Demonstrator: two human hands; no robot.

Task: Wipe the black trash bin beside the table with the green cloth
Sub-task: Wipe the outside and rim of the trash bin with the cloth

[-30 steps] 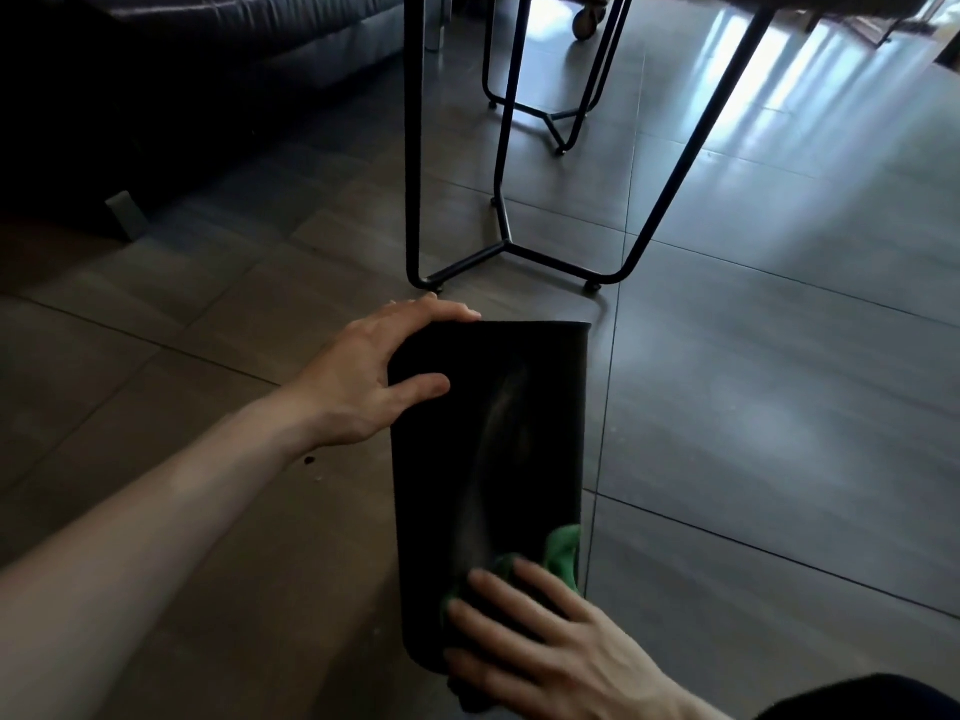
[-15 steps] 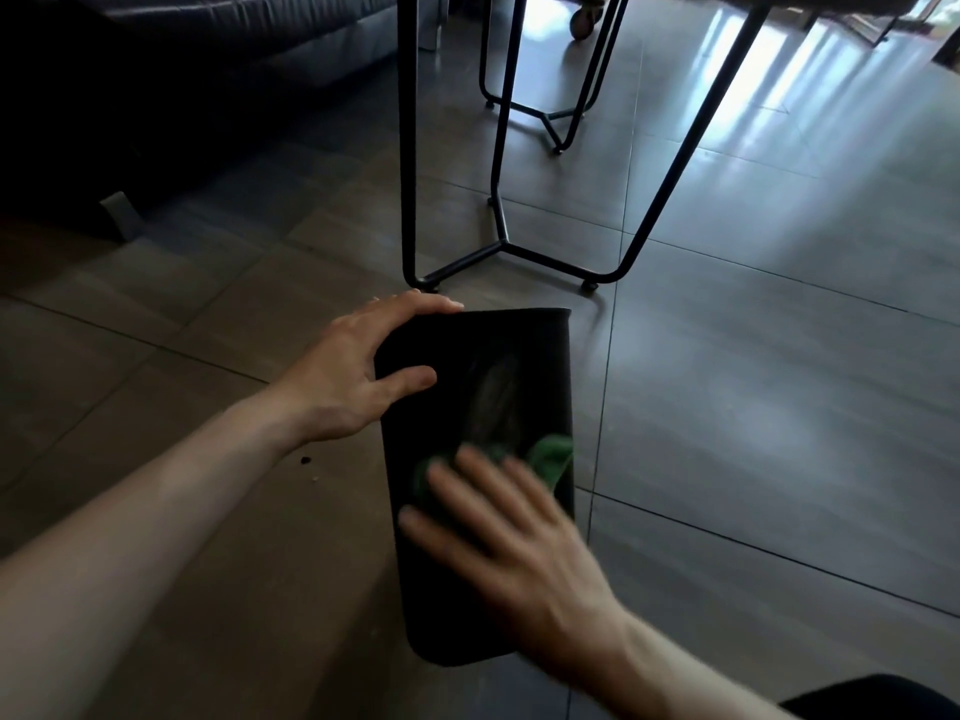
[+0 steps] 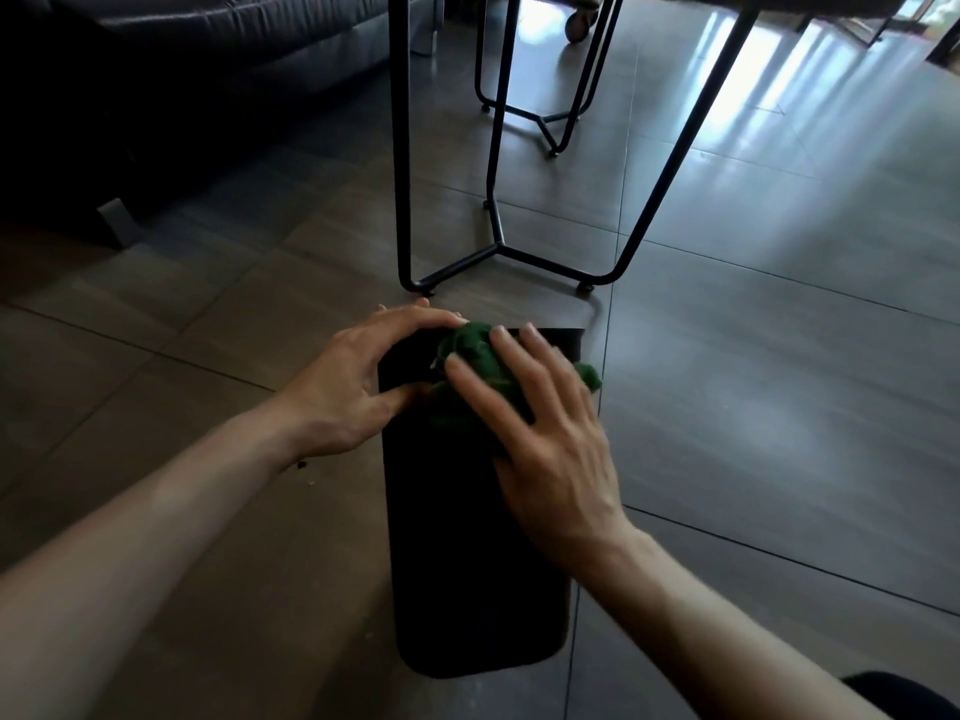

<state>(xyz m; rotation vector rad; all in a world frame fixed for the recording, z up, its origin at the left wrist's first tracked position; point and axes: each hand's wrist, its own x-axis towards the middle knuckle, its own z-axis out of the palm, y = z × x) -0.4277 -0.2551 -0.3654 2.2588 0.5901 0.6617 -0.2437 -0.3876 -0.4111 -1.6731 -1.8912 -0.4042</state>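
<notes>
The black trash bin (image 3: 467, 553) lies on its side on the tiled floor, its long flat face up. My left hand (image 3: 353, 376) grips its far left corner, fingers curled over the edge and thumb on the top face. My right hand (image 3: 540, 433) presses the bunched green cloth (image 3: 483, 361) flat against the bin's far end with straight, spread fingers. Part of the cloth sticks out past the bin's right edge.
The black metal legs of the table (image 3: 498, 241) stand just beyond the bin. A second wire frame (image 3: 550, 122) stands farther back. A dark sofa (image 3: 182, 59) runs along the upper left. Bare tiled floor (image 3: 779, 381) spreads to the right.
My right hand has slid the green cloth along the bin's top face from the near end to the far end. My left hand has kept its grip on the far corner.
</notes>
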